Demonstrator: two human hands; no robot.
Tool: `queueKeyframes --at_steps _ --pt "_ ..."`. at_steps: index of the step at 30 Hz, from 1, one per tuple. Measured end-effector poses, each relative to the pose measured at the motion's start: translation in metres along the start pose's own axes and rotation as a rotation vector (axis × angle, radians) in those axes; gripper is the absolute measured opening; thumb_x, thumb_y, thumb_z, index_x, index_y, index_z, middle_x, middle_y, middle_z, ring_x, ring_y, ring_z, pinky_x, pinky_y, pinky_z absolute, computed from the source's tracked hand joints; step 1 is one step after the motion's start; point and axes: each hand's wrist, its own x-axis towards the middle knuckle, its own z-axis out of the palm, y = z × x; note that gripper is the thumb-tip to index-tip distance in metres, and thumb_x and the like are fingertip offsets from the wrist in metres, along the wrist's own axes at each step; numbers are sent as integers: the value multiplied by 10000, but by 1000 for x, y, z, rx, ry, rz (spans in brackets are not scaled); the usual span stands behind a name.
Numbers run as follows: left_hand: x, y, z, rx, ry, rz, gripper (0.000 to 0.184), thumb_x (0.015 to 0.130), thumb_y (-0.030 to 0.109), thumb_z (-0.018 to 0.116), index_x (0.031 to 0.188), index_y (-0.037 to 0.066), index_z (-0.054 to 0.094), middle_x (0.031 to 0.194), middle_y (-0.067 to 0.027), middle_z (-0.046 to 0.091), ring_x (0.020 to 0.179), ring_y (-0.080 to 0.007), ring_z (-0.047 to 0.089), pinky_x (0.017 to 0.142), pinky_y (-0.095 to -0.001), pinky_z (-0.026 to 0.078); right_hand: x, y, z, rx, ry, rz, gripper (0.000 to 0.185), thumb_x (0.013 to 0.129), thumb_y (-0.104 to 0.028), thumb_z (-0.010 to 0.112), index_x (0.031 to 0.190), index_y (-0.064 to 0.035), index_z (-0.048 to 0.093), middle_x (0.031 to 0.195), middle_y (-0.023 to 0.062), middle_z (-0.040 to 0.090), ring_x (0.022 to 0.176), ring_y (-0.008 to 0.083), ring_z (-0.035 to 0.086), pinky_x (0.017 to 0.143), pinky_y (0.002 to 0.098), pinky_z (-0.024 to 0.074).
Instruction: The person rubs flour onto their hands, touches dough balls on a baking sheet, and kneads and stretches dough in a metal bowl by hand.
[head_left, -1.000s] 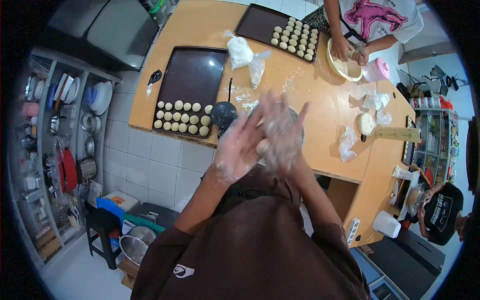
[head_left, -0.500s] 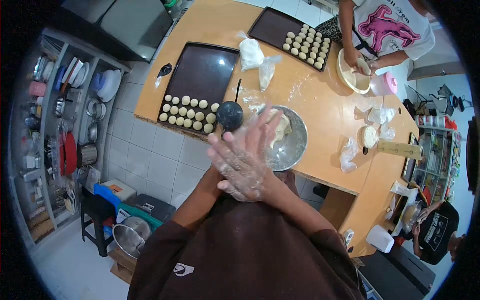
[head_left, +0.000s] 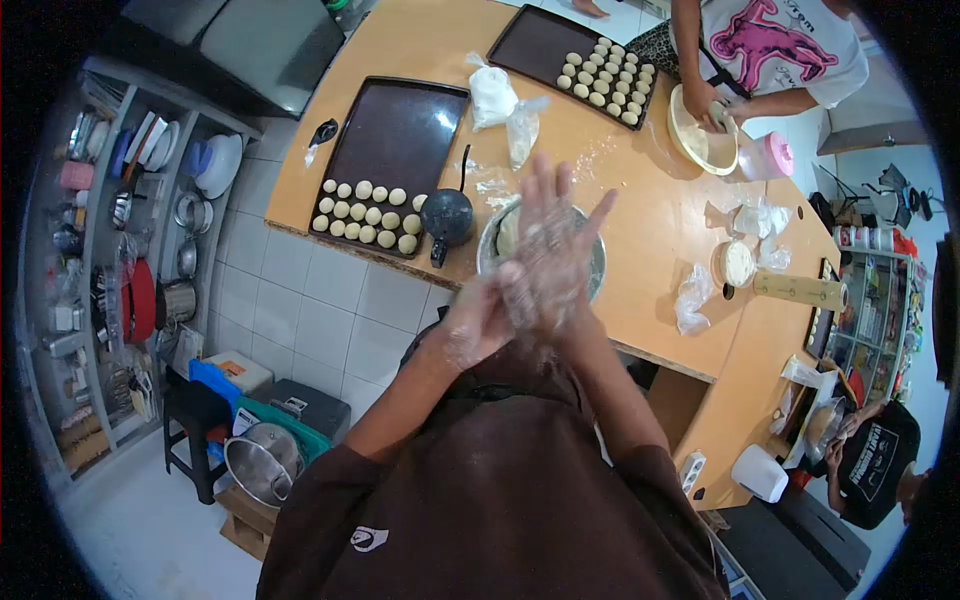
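Observation:
Both of my hands are dusted with flour and meet in front of a metal bowl (head_left: 598,262). My right hand (head_left: 556,250) is open, its fingers stretched away from me and spread. My left hand (head_left: 478,322) lies against the right hand's side near the palm; its fingers are partly hidden and blurred, but look extended. I see nothing held between them. Pale dough (head_left: 507,234) shows in the bowl, partly covered by my hands. Left of the bowl is a dark round pan with a handle (head_left: 447,216), next to a baking tray (head_left: 400,125) with rows of dough balls (head_left: 373,216).
A second tray (head_left: 530,42) of dough balls lies farther back beside bags of white powder (head_left: 491,97). Across the table, a person's hands (head_left: 718,112) work over a cream bowl (head_left: 690,140). Another person (head_left: 875,465) is at far right. Shelves (head_left: 150,230) stand left.
My hands have rubbed across each other: the right hand's fingers now point away from me instead of left, and the left hand has shifted lower left. The view has shifted slightly.

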Motion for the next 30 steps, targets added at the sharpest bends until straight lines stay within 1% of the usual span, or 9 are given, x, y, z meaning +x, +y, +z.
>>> queueKeyframes --at_steps 1,2,6,12,15,16,22,27,30 --pt "-5 9 11 41 182 -72 693 1015 543 300 1561 150 135 1634 -77 65 1492 -213 123 1185 -364 188 20 23 -29 -21 -123 -268 637 981 -410 366 1517 -74 295 1609 142 182 1496 276 151 1112 699 -18" --pt "-4 14 19 37 291 -5 701 1014 561 264 1526 83 252 1533 -125 345 1333 -273 444 1132 -374 332 32 34 -44 -44 -249 -542 642 982 -403 361 1523 -68 279 1617 134 163 1496 277 148 1113 696 -22" --pt "15 -14 -4 90 13 76 707 1004 549 316 1537 97 203 1558 -130 283 1384 -263 359 1152 -393 294 2 10 -49 290 -229 -718 635 988 -382 357 1504 -17 297 1593 144 235 1486 305 182 1092 718 -48" --pt "-5 -21 -2 55 154 53 745 990 530 394 1552 118 130 1596 -138 188 1461 -248 232 1181 -421 237 41 31 -69 12 -342 -500 627 995 -389 351 1510 -39 286 1576 173 257 1480 366 169 1122 676 -62" --pt "4 -6 23 117 -30 183 983 855 660 558 1564 175 80 1607 -131 156 1474 -270 197 1192 -428 210 0 28 -61 155 -378 -821 668 982 -385 363 1518 -8 234 1584 199 217 1484 362 157 1117 662 -113" --pt "16 -21 -4 -277 -51 96 1012 836 669 577 1563 172 80 1601 -128 179 1467 -276 217 1190 -434 219 -10 20 -65 188 -392 -876 662 983 -386 365 1518 -16 241 1583 198 221 1485 359 153 1119 664 -104" --pt "5 -38 14 106 283 -93 754 990 505 372 1560 115 70 1603 -129 180 1434 -268 297 1182 -442 243 30 53 -73 14 -287 -571 627 989 -394 372 1514 -64 282 1577 187 248 1492 341 131 1128 676 -53" --pt "14 -30 14 211 67 137 681 1017 440 309 1546 56 118 1586 -151 225 1446 -277 274 1177 -456 252 -17 21 -82 129 -547 -905 595 1006 -381 375 1515 -83 293 1573 169 273 1486 335 164 1131 680 -16" --pt "-1 -30 14 164 113 29 703 1012 459 318 1548 58 105 1589 -161 210 1451 -283 262 1184 -447 230 -49 28 -10 130 -74 -324 552 1004 -344 393 1487 -79 358 1548 153 331 1472 326 216 1128 690 8"
